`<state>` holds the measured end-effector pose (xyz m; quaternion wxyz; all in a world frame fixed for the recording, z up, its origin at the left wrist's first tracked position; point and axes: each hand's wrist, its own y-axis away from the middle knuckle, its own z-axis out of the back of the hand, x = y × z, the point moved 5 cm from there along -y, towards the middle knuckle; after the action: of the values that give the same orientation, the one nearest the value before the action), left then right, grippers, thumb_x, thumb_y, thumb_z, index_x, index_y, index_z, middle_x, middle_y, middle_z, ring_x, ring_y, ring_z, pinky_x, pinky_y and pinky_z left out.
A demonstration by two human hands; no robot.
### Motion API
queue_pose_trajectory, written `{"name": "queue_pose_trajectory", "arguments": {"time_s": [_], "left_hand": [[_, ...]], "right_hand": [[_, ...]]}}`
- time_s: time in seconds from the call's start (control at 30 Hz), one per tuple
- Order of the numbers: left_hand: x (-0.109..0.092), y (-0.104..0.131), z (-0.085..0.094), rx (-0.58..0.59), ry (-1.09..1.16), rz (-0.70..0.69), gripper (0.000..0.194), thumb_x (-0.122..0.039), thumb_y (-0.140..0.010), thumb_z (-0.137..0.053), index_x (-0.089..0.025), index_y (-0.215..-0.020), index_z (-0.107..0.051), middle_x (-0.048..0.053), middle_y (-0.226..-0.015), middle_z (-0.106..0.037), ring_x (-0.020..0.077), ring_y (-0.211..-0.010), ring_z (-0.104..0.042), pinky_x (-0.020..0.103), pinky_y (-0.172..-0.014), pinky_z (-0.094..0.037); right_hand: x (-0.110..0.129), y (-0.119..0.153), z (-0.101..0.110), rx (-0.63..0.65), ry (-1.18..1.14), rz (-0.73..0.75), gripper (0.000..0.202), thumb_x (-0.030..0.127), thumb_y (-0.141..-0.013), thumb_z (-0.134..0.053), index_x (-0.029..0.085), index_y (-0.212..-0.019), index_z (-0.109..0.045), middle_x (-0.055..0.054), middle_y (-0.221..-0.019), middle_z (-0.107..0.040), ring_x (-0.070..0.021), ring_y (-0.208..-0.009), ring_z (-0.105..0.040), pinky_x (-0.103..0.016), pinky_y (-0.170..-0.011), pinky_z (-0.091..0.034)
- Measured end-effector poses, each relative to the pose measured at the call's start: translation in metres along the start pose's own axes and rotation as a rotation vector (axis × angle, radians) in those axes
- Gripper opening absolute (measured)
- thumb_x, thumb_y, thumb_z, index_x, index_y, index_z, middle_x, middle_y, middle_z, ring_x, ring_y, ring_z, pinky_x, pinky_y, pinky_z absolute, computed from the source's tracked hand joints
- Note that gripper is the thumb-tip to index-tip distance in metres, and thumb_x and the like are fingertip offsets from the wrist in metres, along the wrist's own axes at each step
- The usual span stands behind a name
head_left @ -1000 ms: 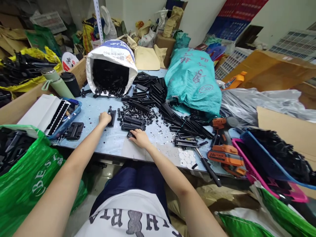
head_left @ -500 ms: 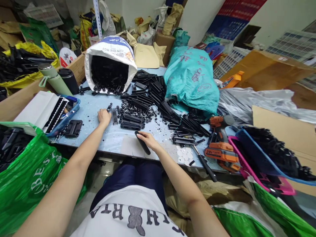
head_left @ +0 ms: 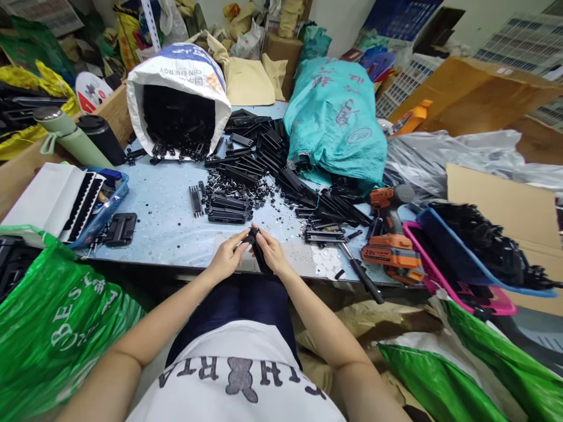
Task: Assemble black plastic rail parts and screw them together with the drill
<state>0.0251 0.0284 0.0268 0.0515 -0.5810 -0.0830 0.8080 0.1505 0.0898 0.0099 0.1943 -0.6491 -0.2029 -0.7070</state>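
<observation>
Gripping a long black piece [head_left: 260, 255] along its side, the person's right hand [head_left: 272, 252] holds it over the near edge of the table [head_left: 165, 205], while the left hand [head_left: 226, 256] pinches its far end. It should be light, stiff and smooth, best held by its long sides. Beyond lie stacked black bars [head_left: 229, 210].

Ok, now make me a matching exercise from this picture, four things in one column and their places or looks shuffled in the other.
Column one
1. Black bar
2. Cordless drill
3. Teal sack
4. White sack

Column two
A. Orange and black, at the right of the table
B. Printed CHN ENERGY
C. Between the left hand and the right hand
D. Bears red handwritten marks

Right pairs: 1-C, 2-A, 3-D, 4-B
</observation>
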Motion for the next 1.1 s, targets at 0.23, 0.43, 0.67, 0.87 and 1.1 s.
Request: {"name": "queue_pose_trajectory", "arguments": {"time_s": [0.23,0.43,0.67,0.87,1.1], "left_hand": [[-0.024,0.009,-0.003,-0.165,-0.205,-0.131,0.032,-0.027,-0.089,-0.047,-0.020,-0.118,-0.059,0.008,-0.097,-0.058,0.0162,-0.094,-0.056,0.033,-0.086,-0.047],[-0.041,0.016,-0.016,-0.508,-0.208,-0.226,0.033,-0.024,-0.091,-0.043,-0.018,-0.120,-0.057,0.009,-0.096,-0.056,0.0153,-0.091,-0.057,0.030,-0.080,-0.049],[-0.055,0.001,-0.004,-0.314,-0.224,-0.418,0.031,-0.021,-0.091,-0.043,-0.018,-0.118,-0.058,0.008,-0.096,-0.058,0.0141,-0.089,-0.057,0.028,-0.077,-0.050],[-0.022,-0.001,-0.013,-0.440,-0.188,-0.205,0.033,-0.027,-0.092,-0.039,-0.019,-0.118,-0.058,0.010,-0.099,-0.059,0.0173,-0.089,-0.058,0.033,-0.079,-0.050],[0.011,0.001,-0.021,-0.082,-0.613,-0.048,0.056,-0.010,-0.078,-0.045,-0.024,-0.132,-0.044,0.012,-0.132,-0.044,0.0280,-0.127,-0.037,0.049,-0.103,-0.033]], "right_hand": [[0.027,0.019,0.012,0.091,0.397,0.352,0.047,0.043,-0.090,-0.044,0.025,-0.133,-0.045,-0.004,-0.089,-0.051,-0.0111,-0.070,-0.054,-0.028,-0.069,-0.051],[0.034,0.030,0.000,-0.087,0.333,0.382,0.049,0.041,-0.092,-0.038,0.027,-0.139,-0.037,-0.006,-0.094,-0.051,-0.0125,-0.069,-0.053,-0.027,-0.062,-0.052],[0.047,0.041,-0.003,-0.186,0.393,0.571,0.050,0.035,-0.091,-0.042,0.025,-0.140,-0.034,-0.009,-0.101,-0.054,-0.0185,-0.089,-0.053,-0.035,-0.080,-0.049],[0.025,0.024,-0.009,-0.103,0.442,0.387,0.052,0.041,-0.093,-0.033,0.022,-0.142,-0.031,-0.011,-0.108,-0.055,-0.0192,-0.095,-0.055,-0.034,-0.085,-0.047],[0.007,-0.043,0.094,-0.124,0.915,0.210,0.049,0.042,-0.092,-0.038,0.021,-0.135,-0.041,-0.010,-0.118,-0.053,-0.0222,-0.108,-0.048,-0.037,-0.095,-0.040]]}}
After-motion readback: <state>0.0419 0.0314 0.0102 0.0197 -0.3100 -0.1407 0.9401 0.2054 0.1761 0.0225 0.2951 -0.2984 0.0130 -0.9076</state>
